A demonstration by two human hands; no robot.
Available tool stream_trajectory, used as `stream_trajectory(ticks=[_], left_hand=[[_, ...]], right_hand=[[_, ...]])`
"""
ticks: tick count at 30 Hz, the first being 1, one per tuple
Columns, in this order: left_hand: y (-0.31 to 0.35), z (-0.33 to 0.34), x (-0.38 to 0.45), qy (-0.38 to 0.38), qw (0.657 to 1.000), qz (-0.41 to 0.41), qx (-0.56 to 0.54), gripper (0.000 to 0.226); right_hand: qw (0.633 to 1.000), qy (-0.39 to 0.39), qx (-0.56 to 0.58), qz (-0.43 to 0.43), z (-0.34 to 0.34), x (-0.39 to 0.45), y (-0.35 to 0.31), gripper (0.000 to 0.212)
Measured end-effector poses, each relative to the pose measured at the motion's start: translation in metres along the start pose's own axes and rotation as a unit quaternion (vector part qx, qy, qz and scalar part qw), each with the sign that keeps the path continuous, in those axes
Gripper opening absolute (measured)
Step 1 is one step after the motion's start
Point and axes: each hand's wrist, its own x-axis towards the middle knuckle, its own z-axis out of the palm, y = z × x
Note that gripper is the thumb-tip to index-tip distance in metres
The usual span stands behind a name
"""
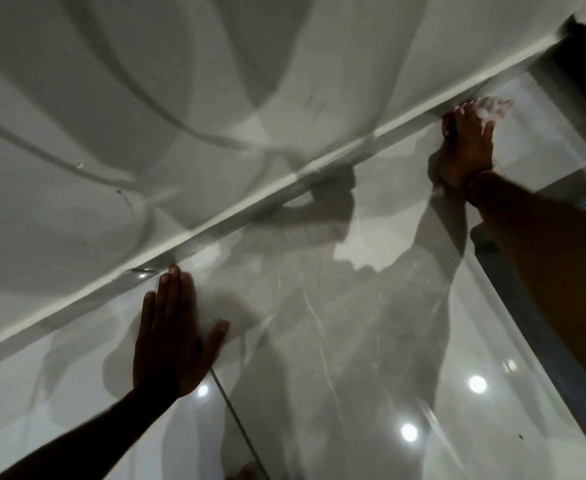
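Observation:
A glossy grey marbled tile wall [319,323] meets a white ceiling [180,81] along a pale trim strip [284,178]. My left hand [170,334] lies flat on the tile just below the strip, fingers straight and thumb spread. My right hand [468,147] is raised to the strip farther right and grips a white foamy wad [492,107], a cloth or sponge, pressed against the top of the tile. Its fingertips are hidden behind the wad.
A tile joint [239,424] runs down from my left hand. Ceiling lights reflect as bright spots [477,384] in the tile. A dark opening [582,57] lies at the upper right, and a wall corner edge [513,306] runs under my right forearm.

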Motion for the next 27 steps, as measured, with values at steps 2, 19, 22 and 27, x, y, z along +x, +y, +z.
stream_trajectory(ticks=[2, 19, 22, 27], left_hand=[[0.000, 0.000, 0.001, 0.000, 1.000, 0.002, 0.000, 0.100], [-0.003, -0.009, 0.002, -0.038, 0.999, 0.012, 0.003, 0.101], [-0.003, -0.009, 0.002, -0.039, 0.999, 0.009, -0.002, 0.101], [-0.004, -0.009, 0.001, -0.030, 0.999, 0.008, -0.004, 0.101]], right_hand=[[0.999, 0.015, 0.040, -0.027, 0.007, -0.020, -0.012, 0.059], [0.950, -0.056, 0.095, -0.291, 0.129, -0.305, -0.224, 0.075], [0.937, -0.055, 0.061, -0.340, 0.135, -0.306, -0.224, 0.077], [0.901, -0.098, 0.026, -0.421, 0.123, -0.288, -0.210, 0.076]])
